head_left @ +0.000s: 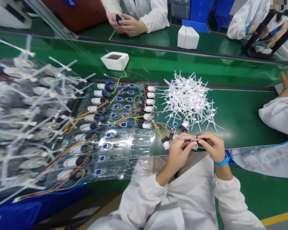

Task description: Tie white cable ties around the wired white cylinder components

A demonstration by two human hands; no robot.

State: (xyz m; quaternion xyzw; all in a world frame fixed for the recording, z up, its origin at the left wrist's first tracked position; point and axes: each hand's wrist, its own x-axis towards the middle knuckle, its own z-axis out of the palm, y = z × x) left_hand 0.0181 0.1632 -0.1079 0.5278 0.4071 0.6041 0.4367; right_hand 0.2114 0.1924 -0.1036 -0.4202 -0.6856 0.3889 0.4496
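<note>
Both my hands meet at the front edge of the green table, fingertips pinched close together. My left hand [180,149] is closed on a small part with thin wires; its exact shape is too small to tell. My right hand [213,147], with a blue band at the wrist, pinches the other side of that small part. Beside my left hand lie black-and-white cylinders [165,143] and small blue pieces [175,124] on coloured wires. Just beyond my hands is a pile of white cross-shaped strips [188,95].
A clear plastic tray [132,140] holds rows of wired cylinders and blue pieces at the left. Bagged parts with white strips [26,111] heap farther left. A white housing [115,60] stands behind. Other people's hands [132,26] are across the table and at the right.
</note>
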